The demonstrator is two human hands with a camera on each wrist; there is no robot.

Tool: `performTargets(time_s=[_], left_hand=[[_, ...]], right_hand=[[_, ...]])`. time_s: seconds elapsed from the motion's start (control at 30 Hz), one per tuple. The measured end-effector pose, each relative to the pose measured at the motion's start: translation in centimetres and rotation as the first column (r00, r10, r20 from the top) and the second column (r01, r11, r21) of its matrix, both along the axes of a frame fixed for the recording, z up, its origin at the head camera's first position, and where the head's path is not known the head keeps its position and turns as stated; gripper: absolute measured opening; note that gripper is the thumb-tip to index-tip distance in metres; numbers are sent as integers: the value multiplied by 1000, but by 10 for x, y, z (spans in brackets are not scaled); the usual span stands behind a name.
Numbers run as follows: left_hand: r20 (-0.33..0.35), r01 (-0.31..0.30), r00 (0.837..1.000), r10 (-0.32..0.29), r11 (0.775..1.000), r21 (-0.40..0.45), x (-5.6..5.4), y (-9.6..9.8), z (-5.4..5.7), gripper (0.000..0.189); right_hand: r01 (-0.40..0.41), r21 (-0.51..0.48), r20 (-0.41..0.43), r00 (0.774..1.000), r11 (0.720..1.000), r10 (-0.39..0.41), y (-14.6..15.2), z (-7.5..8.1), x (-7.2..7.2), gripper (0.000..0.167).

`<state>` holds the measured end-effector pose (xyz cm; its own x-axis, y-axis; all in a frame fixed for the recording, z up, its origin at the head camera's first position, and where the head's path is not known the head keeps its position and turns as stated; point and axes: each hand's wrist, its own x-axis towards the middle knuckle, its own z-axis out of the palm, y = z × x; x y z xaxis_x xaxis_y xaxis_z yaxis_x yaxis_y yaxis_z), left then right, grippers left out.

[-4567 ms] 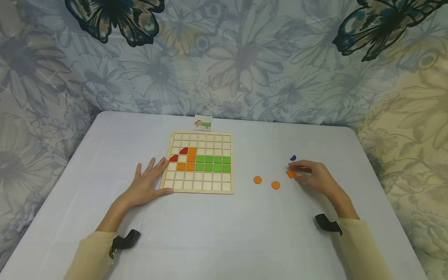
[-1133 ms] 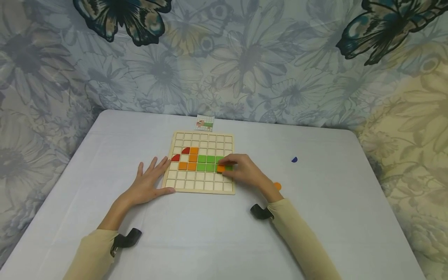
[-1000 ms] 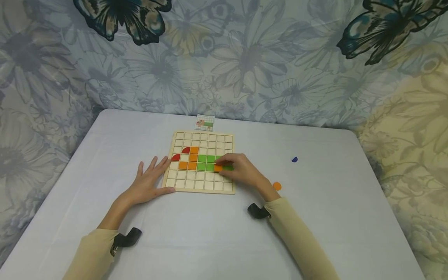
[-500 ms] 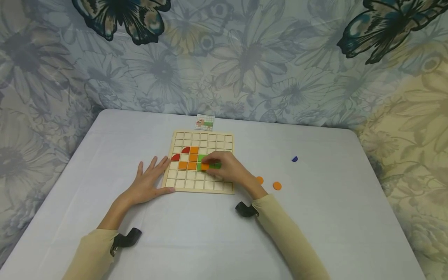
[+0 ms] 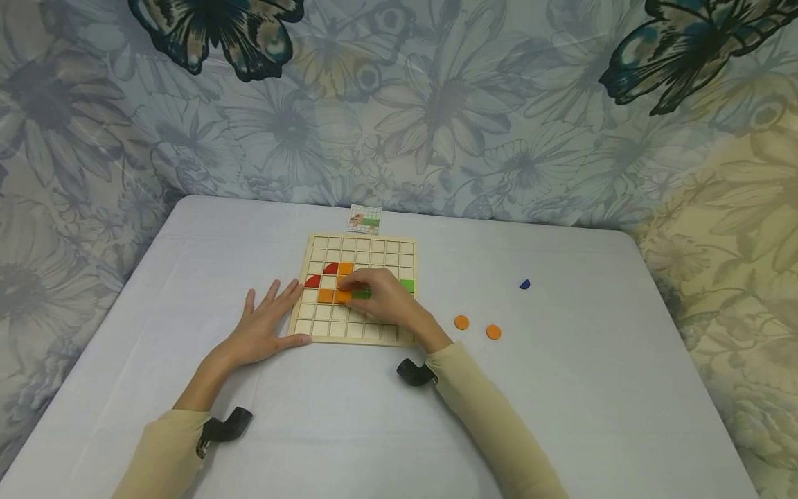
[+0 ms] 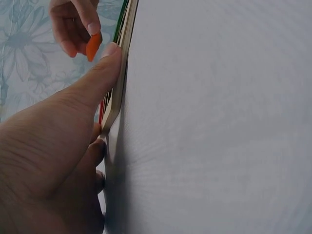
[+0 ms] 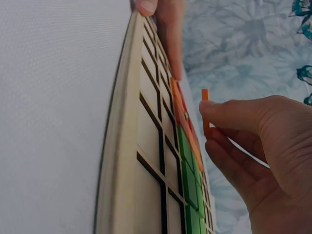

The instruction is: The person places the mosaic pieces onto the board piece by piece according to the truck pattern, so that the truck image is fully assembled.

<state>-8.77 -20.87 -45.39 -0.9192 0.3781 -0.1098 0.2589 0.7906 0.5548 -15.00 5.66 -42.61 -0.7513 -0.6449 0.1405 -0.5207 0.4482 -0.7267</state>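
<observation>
My right hand (image 5: 388, 299) pinches a small orange tile (image 7: 204, 117) between thumb and fingers, held above the wooden grid board (image 5: 358, 331) over its orange and green squares. In the right wrist view the tile stands on edge, apart from the board. My left hand (image 5: 257, 331) is spread flat on the table, its thumb and fingertips touching the board's left edge. On the board lie two red quarter-round pieces (image 5: 331, 268), several orange squares (image 5: 325, 295) and green squares (image 5: 407, 285). My right hand hides part of the green rows.
Two orange discs (image 5: 461, 322) lie on the white table (image 5: 349, 430) right of the board. A dark blue half-disc (image 5: 525, 284) lies farther right. Behind the board is a small pattern card (image 5: 364, 219). Flowered cloth (image 5: 436, 111) hangs at the back.
My right hand picked up the orange tile near the blue half-disc and carried it left over the board, still moving left in the last second. My left hand has stayed at the board's edge.
</observation>
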Motion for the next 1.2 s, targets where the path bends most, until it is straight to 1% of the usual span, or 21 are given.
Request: performTargets(time_s=[0.13,0.37,0.53,0.7,0.83,0.93,1.13,1.2], left_hand=[[0,1,1000,-1,1000,8,0,0,0,103],[7,0,1000,0,1000,4,0,-1,-1,104],[4,3,1000,-3,1000,8,1,-1,0,103],[0,11,1000,-11,1000,9,1,-2,1,103],[1,12,1000,-12,1000,14,1,-2,1,102],[2,10,1000,-10,1000,17,1,-2,1,102],[-5,16,1000,-15,1000,13,1,-3,0,101],[-8,16,1000,-16,1000,11,1,-3,0,101]], right_hand=[[7,23,-9,1000,1000,-7,-7,1,1,28],[3,36,17,1000,999,-4,-23,0,0,37],[12,46,30,999,999,-14,-33,-4,-4,34],[6,25,31,999,1000,-7,-41,-7,-7,30],[-8,13,-1,1000,1000,8,-49,-10,-9,32],[-11,33,-31,999,999,12,-54,-12,-9,32],[1,54,-15,1000,999,0,-61,-14,-6,32],[6,56,-23,1000,998,-4,-62,-14,-6,31]])
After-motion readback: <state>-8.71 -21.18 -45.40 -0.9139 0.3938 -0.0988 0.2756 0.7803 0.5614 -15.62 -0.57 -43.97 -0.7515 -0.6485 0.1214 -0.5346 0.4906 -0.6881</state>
